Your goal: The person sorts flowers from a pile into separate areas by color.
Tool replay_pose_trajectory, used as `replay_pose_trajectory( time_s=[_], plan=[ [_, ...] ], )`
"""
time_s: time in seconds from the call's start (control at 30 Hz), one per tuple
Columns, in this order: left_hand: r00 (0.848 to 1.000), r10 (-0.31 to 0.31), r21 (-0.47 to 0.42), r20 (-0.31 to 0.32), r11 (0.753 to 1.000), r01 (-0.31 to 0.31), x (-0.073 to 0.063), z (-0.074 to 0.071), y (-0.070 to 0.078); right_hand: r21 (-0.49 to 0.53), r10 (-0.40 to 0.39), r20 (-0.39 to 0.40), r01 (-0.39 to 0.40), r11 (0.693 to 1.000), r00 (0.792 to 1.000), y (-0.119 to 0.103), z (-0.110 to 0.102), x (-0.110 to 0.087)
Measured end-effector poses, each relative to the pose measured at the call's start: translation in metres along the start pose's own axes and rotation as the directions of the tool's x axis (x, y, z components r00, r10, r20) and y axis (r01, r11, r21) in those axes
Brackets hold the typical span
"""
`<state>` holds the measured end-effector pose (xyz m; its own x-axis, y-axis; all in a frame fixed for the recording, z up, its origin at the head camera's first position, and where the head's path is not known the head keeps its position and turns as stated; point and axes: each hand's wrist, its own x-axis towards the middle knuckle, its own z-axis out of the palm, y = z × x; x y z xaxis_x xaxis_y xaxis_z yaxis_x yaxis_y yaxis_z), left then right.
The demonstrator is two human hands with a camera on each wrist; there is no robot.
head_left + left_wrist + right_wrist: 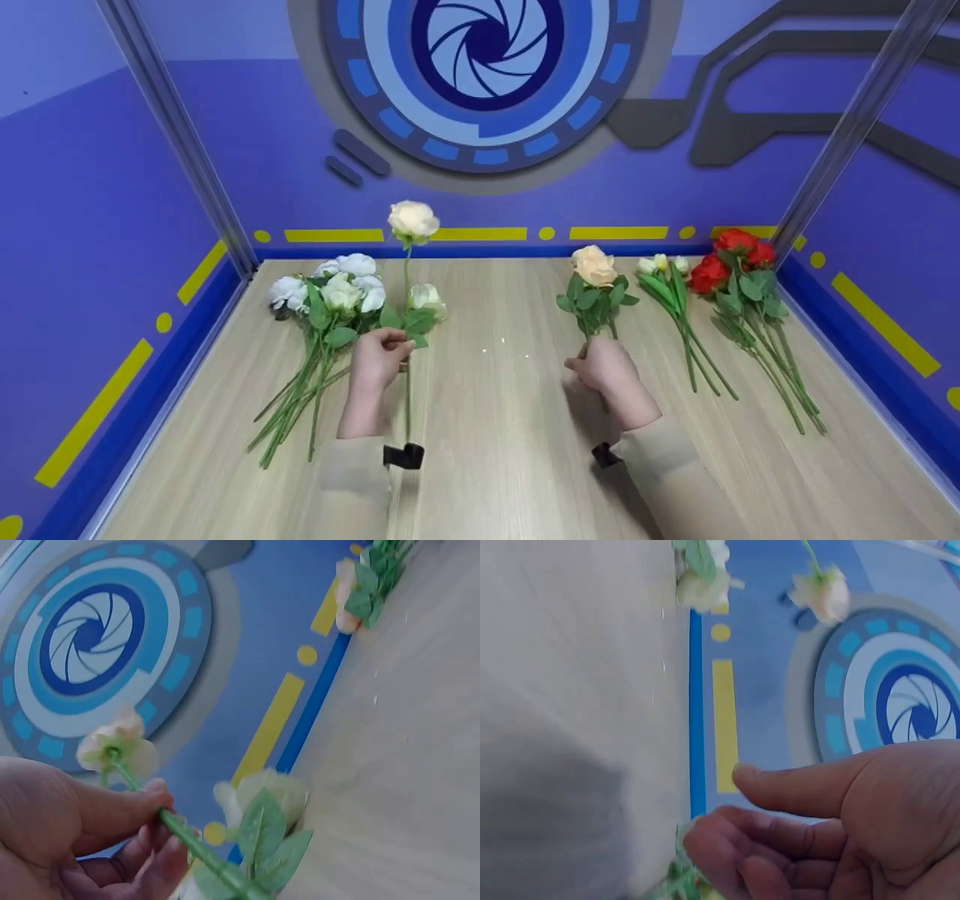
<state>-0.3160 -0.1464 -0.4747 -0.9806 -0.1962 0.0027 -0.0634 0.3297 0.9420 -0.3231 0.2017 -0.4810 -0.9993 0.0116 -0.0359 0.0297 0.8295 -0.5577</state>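
Observation:
My left hand (377,361) pinches the green stem of a cream rose (413,219) and holds it upright above the table. In the left wrist view, thumb and fingers close round that stem, with the bloom (118,751) beyond them. Behind the stem lies another pale rose (427,298). Over the stems of the peach roses (595,265) hovers my right hand (609,369). The right wrist view shows its thumb apart from loosely bent fingers (761,836), with nothing between them. Part of the peach roses' stems is hidden under this hand.
White roses (349,285) with long stems lie in a pile at left. To the right are white tulips (661,264) and red roses (738,259). Small white specks (504,341) dot the wooden table (487,450). Blue-purple panels (247,150) enclose it.

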Motion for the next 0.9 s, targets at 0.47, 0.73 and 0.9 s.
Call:
replay_pose_trajectory(
  time_s=[0.47,0.73,0.9],
  plan=[
    [0.99,0.063,-0.382,0.125,0.924,-0.011,-0.013,0.052,0.019,0.48,-0.307,0.177,0.19,0.856,0.935,-0.044,0.043,-0.021],
    [0.973,0.099,-0.43,0.21,0.903,0.001,-0.023,0.072,0.023,0.592,-0.384,0.186,0.209,0.778,0.904,-0.059,0.06,-0.035],
    [0.966,0.097,-0.4,0.241,0.916,0.008,-0.027,0.078,0.024,0.599,-0.404,0.14,0.247,0.761,0.904,-0.061,0.063,-0.04]
  ],
)
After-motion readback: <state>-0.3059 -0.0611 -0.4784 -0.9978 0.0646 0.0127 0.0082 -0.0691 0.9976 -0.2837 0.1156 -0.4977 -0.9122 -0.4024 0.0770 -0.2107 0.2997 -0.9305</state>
